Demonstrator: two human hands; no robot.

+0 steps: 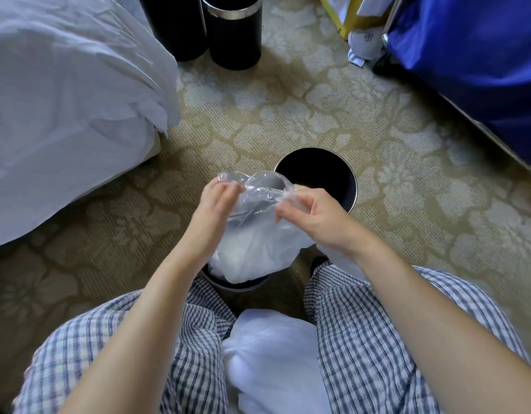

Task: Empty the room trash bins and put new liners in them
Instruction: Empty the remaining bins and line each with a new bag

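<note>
We are pinching the top edge of a clear liner (258, 234) with our left hand (219, 198) and our right hand (312, 213), and it looks like we are pulling its mouth open. It is hanging over the near bin (237, 284), just in front of our knees, with an open black bin (353, 186) just beyond. The liner is looking thin, light, soft and slippery, so we think holding it by the rim is working best. We are finding no words we can read.
</note>
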